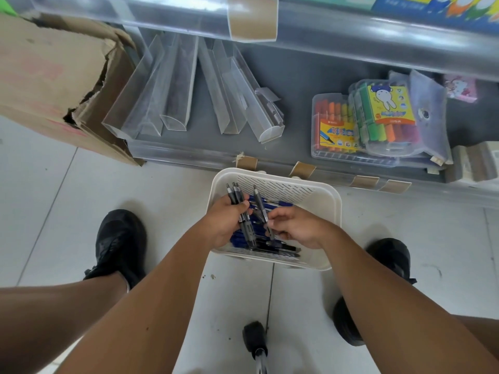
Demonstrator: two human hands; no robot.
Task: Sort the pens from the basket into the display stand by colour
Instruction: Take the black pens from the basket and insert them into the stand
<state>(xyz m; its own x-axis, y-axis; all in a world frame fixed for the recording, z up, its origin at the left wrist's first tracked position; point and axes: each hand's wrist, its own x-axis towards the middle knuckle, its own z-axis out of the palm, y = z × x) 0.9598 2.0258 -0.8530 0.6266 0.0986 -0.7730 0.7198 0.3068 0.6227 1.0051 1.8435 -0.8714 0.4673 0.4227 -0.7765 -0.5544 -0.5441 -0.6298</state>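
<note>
Tiled floor (135, 190), basket (328, 201), pens (237, 197)

one basket (330, 203), two marker packs (334, 128), two black shoes (120, 244).

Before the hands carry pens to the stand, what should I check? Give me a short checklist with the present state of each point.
1. Left hand holds a bunch of black pens: ok.
2. Bunch is one colour only: cannot tell, lower ends hidden.
3. Right hand pinches one black pen firmly: ok.
4. Blue pens stay in the basket: ok.
5. Clear trays on the shelf are upright and ready: not ok, they lie loose.
</note>
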